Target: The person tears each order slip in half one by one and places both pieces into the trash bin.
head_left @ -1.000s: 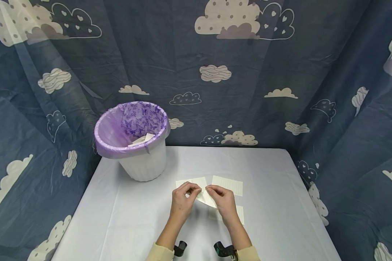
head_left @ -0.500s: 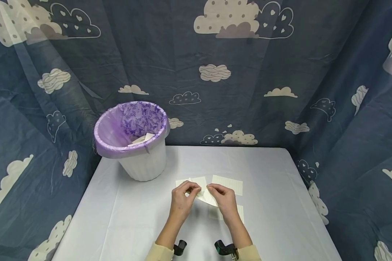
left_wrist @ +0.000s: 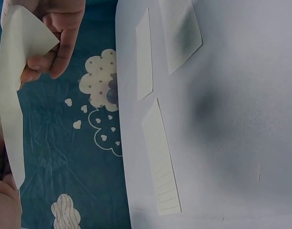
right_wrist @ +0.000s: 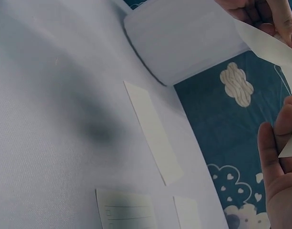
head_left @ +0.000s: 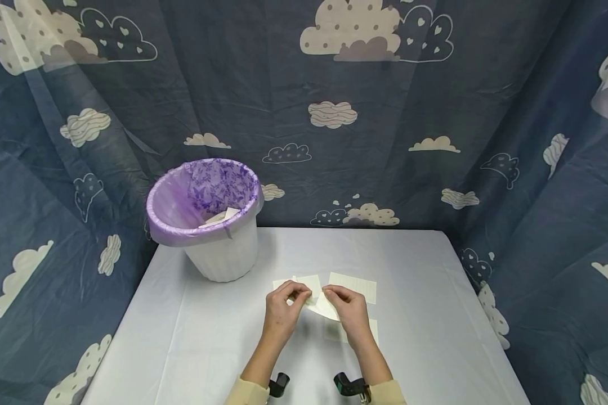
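Note:
Both hands hold one pale cream piece of paper (head_left: pixel 326 308) just above the table, in the middle of the head view. My left hand (head_left: pixel 282 316) pinches its left part between thumb and fingers. My right hand (head_left: pixel 349 315) pinches the right part the same way. In the left wrist view the raised paper (left_wrist: pixel 11 109) shows a notch in its edge between the hands. Under and around it lie several flat paper pieces: one behind the left hand (head_left: pixel 309 282), a lined rectangle (head_left: pixel 357 287) at the back right, and a piece (head_left: pixel 373 331) partly hidden by my right hand.
A white bin (head_left: pixel 223 261) with a purple liner (head_left: pixel 157 197) stands at the back left of the table, with paper pieces (head_left: pixel 229 214) inside. The white-covered table (head_left: pixel 425 326) meets a dark blue cloud-print curtain (head_left: pixel 385 169) behind and at both sides.
My right hand has shifted slightly to the right, widening the space between the fingertips. The left hand has barely moved. The bin and the paper pieces on the table stay put.

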### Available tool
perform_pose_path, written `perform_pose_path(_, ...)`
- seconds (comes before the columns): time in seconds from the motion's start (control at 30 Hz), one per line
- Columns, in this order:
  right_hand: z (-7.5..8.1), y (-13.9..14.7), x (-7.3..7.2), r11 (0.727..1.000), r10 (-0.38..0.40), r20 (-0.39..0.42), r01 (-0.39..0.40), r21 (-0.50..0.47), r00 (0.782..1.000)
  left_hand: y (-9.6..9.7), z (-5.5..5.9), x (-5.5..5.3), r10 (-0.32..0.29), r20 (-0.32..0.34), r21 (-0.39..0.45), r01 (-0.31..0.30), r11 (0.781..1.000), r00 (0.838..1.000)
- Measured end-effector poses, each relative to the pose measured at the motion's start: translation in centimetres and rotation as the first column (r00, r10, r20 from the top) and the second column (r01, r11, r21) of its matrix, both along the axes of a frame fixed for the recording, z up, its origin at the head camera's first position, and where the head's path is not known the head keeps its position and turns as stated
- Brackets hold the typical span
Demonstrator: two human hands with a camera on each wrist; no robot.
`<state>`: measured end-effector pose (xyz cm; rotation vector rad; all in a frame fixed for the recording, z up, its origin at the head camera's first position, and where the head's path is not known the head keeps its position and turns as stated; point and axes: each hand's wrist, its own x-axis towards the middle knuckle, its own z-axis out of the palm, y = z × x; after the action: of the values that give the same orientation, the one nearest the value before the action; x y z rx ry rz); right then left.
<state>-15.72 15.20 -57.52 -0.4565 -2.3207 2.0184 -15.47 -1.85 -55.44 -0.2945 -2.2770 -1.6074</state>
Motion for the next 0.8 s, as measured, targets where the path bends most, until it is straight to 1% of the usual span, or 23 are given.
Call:
perform_pose_path(0.33, -0.43, 0.36, -0.16, 1.0, -0.013, -0.002, 0.013, -0.009, 1.0, -0.16, -0.03, 0.06, 0.003, 0.015, -0.001, -0.003, 1.0, 1.0)
perform_pose_path(0.6, -0.66, 0.46, -0.23, 0.999, -0.038, -0.007, 0.038, -0.009, 0.999, -0.12, -0.1, 0.15, 0.017, -0.02, -0.012, -0.017, 1.0, 1.0)
perform_pose_path(0.8, -0.66, 0.41, -0.25, 0.998, -0.069, -0.016, 0.069, 0.003, 0.997, -0.1, -0.11, 0.17, 0.011, -0.031, -0.014, -0.011, 1.0, 0.999)
